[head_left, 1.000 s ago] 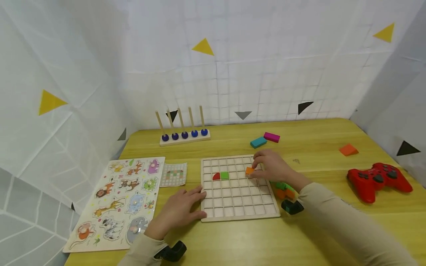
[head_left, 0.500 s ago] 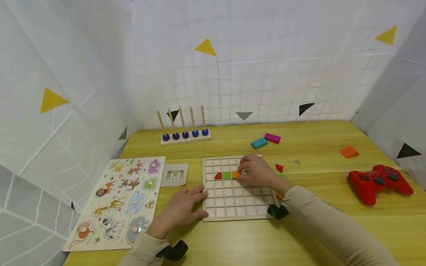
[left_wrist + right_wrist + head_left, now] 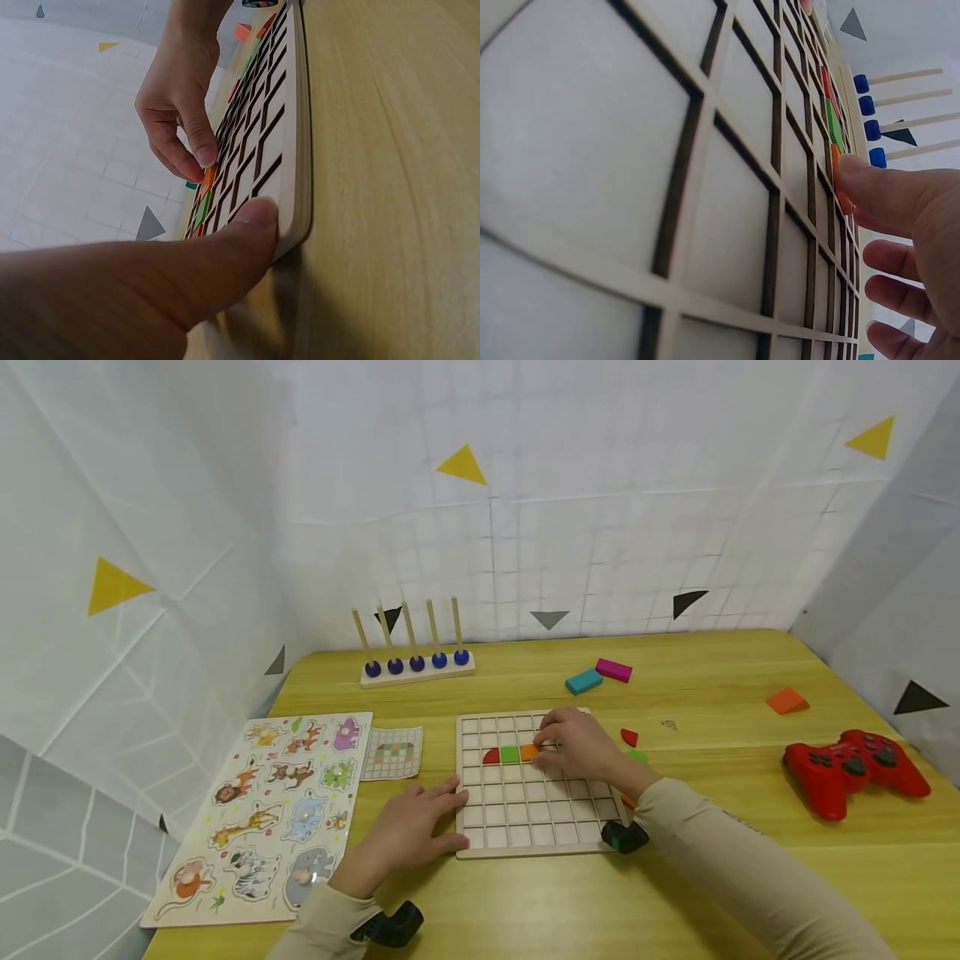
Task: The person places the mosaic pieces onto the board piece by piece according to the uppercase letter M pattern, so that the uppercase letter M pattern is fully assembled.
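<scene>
In the head view, a wooden grid board (image 3: 517, 814) lies on the table. Side by side in one of its rows sit a red quarter-round block (image 3: 491, 756), a green square block (image 3: 510, 754) and an orange square block (image 3: 529, 752). Thumb and fingertips of my right hand (image 3: 577, 747) pinch the orange block, which sits against the green one. The right wrist view shows the thumb (image 3: 855, 169) on the orange block's edge. My left hand (image 3: 408, 827) rests with extended fingers at the board's left edge, its thumb (image 3: 251, 214) on the rim.
Right of the board lie a red quarter piece (image 3: 629, 737) and partly hidden green and orange pieces. An animal puzzle (image 3: 281, 793) and pattern card (image 3: 392, 754) are left; a peg rack (image 3: 417, 672), teal block (image 3: 583, 682) and magenta block (image 3: 613, 670) behind; a red game controller (image 3: 855, 768) far right.
My right hand has carried the orange block leftward across the grid to the green block's side, uncovering the red quarter piece beyond the board. The left hand has stayed at the edge.
</scene>
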Available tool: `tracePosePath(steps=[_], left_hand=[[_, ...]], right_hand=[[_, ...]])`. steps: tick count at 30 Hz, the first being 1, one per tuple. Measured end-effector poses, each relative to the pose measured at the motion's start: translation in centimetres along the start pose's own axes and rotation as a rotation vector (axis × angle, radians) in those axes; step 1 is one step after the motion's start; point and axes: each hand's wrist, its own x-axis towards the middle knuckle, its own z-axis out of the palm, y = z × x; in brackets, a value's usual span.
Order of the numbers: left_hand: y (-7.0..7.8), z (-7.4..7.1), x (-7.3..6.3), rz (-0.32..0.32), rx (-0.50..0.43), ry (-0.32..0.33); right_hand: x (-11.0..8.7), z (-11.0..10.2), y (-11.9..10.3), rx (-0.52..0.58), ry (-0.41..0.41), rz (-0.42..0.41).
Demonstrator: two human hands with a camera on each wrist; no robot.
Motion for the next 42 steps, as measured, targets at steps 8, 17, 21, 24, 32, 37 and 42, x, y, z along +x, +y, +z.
tracePosePath(steps=[8,17,21,24,32,37,42], left_hand=[[0.1,-0.2,-0.1,-0.004,-0.001,-0.006],[0.4,0.5,0.4,0.024,-0.009,-0.002],[0.3,0.7,0.4,0.038,-0.022,-0.007],[-0.1,0.5,0.2,0.032,-0.033,-0.003],[-0.4,-0.2,-0.1,0.029,-0.050,-0.002],[-0.2,-0.4,0.0,0.042,-0.061,-0.006],[-0.2,-0.4,0.2,0.036,-0.056,-0.015]], right_hand=[[0.0,0.3,0.3,0.014,0.000,0.004],[-1.0,-0.3,1.1,0.010,0.026,-0.004],[-2.3,-2.0,2.5,0.054,0.028,0.105],[-3.3,-3.7,4.0,0.119,0.022,0.205],[-6.4,-5.9,7.9,0.072,-0.040,0.290],[-7.7,-5.7,8.8,0.055,-0.040,0.202],[-8.2,-5.1,8.5,0.085,-0.043,0.105]])
